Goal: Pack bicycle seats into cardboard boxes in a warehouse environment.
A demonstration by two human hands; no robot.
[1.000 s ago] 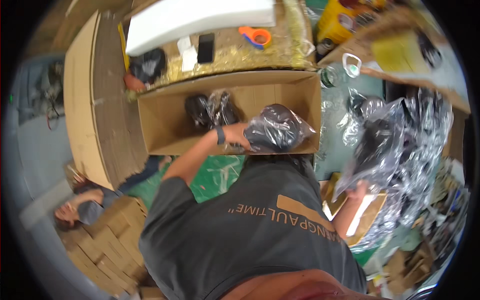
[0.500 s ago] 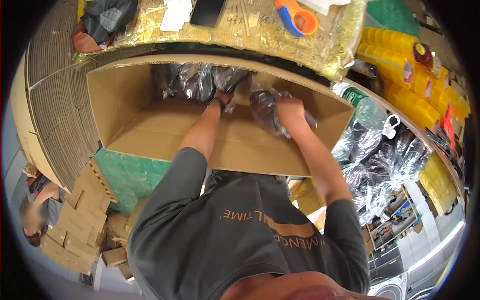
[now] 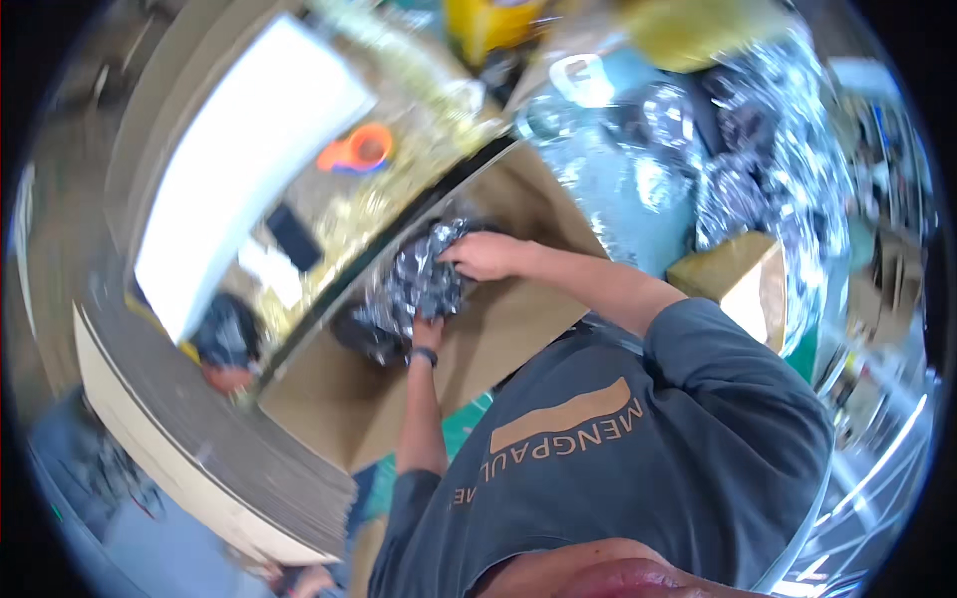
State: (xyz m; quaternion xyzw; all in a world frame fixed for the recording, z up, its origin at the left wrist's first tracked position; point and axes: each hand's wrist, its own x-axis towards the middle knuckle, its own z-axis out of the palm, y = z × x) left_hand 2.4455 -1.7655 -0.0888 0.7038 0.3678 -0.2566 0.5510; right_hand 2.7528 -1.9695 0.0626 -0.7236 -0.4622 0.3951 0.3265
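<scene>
An open cardboard carton lies in front of me, tilted in view. Along its far wall sits a row of dark items in clear plastic bags; their exact kind cannot be made out. My right hand reaches in from the right, its bent fingers closed on the right-end bagged item. Inside the carton, my left hand is against the near side of the row, a dark band on its wrist. The bags hide most of its fingers.
Beyond the carton, a tape-covered worktop holds an orange-and-blue tape dispenser, a phone and a white sheet. Stacked flat cardboard stands left. At the right lie more bagged dark items and a brown package.
My view has swung to the right and blurred. My right hand has carried its bagged item over to the row at the far wall. The left hand stays by the row.
</scene>
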